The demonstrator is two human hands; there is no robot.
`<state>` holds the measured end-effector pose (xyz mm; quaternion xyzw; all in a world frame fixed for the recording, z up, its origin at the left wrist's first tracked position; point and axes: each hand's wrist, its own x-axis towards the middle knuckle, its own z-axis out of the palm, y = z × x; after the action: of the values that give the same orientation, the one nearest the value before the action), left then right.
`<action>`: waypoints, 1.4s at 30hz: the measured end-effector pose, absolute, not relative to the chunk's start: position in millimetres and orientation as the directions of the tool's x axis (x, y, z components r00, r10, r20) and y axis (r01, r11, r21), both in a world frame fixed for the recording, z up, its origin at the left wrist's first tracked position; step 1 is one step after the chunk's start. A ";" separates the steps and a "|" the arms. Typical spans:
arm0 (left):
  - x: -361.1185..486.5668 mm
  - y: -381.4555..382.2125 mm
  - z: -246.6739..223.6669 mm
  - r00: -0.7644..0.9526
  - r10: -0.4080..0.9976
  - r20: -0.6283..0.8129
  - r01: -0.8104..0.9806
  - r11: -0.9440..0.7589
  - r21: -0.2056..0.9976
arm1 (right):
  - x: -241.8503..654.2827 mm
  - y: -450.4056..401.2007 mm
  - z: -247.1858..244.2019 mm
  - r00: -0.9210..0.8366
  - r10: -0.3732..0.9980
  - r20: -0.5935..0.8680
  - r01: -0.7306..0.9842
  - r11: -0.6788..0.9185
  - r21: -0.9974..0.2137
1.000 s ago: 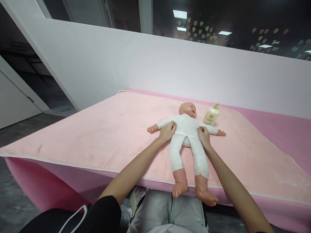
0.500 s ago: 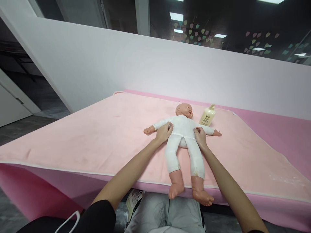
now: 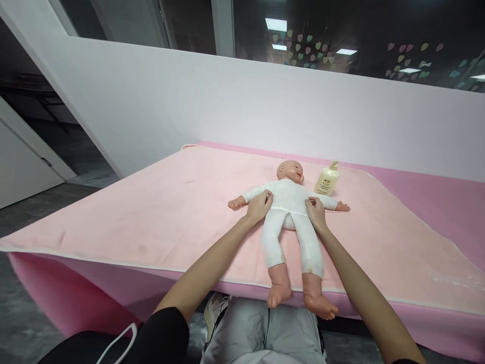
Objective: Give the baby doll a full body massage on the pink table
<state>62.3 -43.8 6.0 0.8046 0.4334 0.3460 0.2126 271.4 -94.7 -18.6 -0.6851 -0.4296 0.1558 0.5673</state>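
A baby doll (image 3: 291,196) with a white cloth body and hard plastic head, hands and feet lies on its back. Its face is turned to the right and its arms are spread out. My left hand (image 3: 260,205) is closed against the left side of its torso, just below the armpit. On the opposite side, my right hand (image 3: 316,213) is closed at the torso's edge, under the doll's other arm. The fingertips of both hands are partly hidden against the white cloth. Both of the doll's feet stick out past the near table edge.
Behind the doll's arm stands a pale yellow pump bottle (image 3: 327,179). A pink towel (image 3: 151,212) covers the table, over a darker pink cover (image 3: 435,194). Along the back runs a white wall (image 3: 265,106) with dark glass above it. My legs are below the near edge.
The whole view has shifted slightly, so everything sits a little further right. Both hands stay at the doll's sides, and the doll and bottle keep their places.
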 end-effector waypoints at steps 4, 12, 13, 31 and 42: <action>62.3 -43.6 5.8 0.383 0.846 0.372 0.565 -0.533 0.630 | 271.7 -93.8 -19.6 0.586 0.761 0.276 0.406 0.019 -0.914; 62.4 -43.4 5.8 0.381 0.848 0.369 0.561 -0.529 0.637 | 271.6 -93.2 -20.3 0.588 0.756 0.288 0.412 0.027 -0.911; 62.5 -43.5 6.0 0.379 0.849 0.369 0.561 -0.528 0.638 | 271.6 -93.1 -20.4 0.588 0.756 0.287 0.411 0.027 -0.911; 61.8 -44.8 7.8 0.389 0.851 0.353 0.554 -0.522 0.648 | 272.2 -92.9 -20.1 0.582 0.762 0.285 0.412 0.027 -0.911; 61.8 -44.6 7.3 0.387 0.843 0.373 0.554 -0.536 0.638 | 272.2 -92.9 -19.5 0.580 0.768 0.272 0.406 0.017 -0.914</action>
<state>61.8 -44.6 7.3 0.8058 0.4334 0.3445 0.2103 272.2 -92.9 -19.5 -0.6827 -0.4298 0.1590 0.5692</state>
